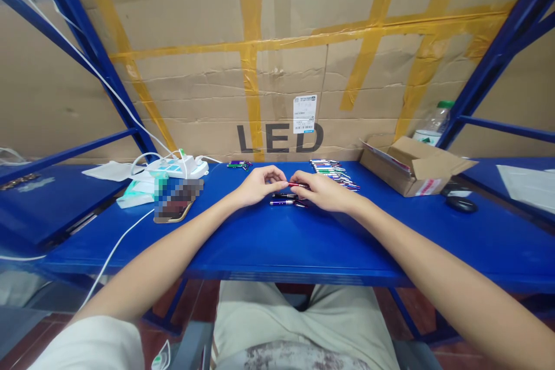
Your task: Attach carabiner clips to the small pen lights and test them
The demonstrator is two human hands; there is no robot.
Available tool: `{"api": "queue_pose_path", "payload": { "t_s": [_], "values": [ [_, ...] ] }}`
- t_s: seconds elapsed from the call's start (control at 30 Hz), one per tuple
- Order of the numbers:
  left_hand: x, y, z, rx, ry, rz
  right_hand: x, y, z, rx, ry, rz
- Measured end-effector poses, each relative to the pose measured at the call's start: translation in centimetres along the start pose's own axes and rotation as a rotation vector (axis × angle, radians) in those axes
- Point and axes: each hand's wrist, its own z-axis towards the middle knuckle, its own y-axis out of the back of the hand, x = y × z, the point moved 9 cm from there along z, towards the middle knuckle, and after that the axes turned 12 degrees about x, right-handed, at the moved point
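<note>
A small red pen (297, 185) is held between my two hands above the blue table (277, 243). The fingertips of my left hand (261, 185) pinch its left end. My right hand (323, 189) closes on its right end. Just below the hands lie a black pen (282, 195) and a purple-blue pen (282, 203), side by side. Behind my right hand runs a row of several pens (332, 170) in mixed colours. A few more pens (238, 165) lie together behind my left hand, near the cardboard.
At the left are a phone (184, 199), a power strip (191, 166) with white cables and a green-white packet (139, 191). To the right stand an open cardboard box (405, 170), a bottle (433, 124) and a black mouse (461, 204). A large cardboard sheet (195, 98) closes the back.
</note>
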Motion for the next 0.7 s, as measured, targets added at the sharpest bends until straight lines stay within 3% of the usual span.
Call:
{"api": "queue_pose_path", "payload": {
  "t_s": [0.27,0.53,0.7],
  "values": [
    [0.0,1.4,-0.1,-0.027,0.000,0.115,-1.3,1.8,-0.2,-0.068,0.061,-0.092],
    [-1.1,0.3,-0.6,0.051,-0.041,0.394,-0.2,0.8,0.0,-0.087,0.120,-0.123],
    [-1.7,0.9,-0.7,0.081,-0.085,0.583,-0.5,0.7,0.0,-0.086,0.108,-0.138]
  ]
}}
